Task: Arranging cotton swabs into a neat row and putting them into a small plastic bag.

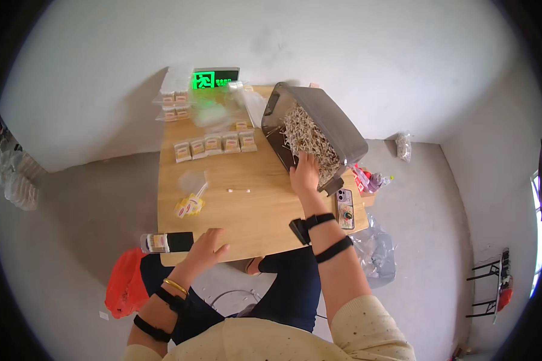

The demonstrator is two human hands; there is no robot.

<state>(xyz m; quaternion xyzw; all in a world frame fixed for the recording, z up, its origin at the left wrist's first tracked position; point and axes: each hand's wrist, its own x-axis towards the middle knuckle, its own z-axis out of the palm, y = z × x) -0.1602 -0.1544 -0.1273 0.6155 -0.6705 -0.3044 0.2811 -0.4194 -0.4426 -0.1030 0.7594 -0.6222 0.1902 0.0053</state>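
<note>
A grey plastic bin (349, 135) lies tipped on the table's right side, its open mouth turned toward me and a heap of loose cotton swabs (310, 135) inside. My right hand (306, 174) reaches in at its lower edge, touching the swabs; the fingertips are partly hidden, so their grip does not show. Over the front edge of the table, my left hand (208, 249) is held with thumb and fingers apart and nothing in it. Beside it sits a black holder (180, 242) with a clear pack of swabs (155, 242). One single swab (239, 191) lies mid-table.
Behind stand a row of packed swab bags (214, 144), stacked packs (176, 102) and a lit green exit sign (215, 78). Yellow-white labels (190, 206) lie at left, a phone (345, 207) at right. A clear plastic-lined bin (376, 256) and red bag (126, 283) flank the table (271, 222).
</note>
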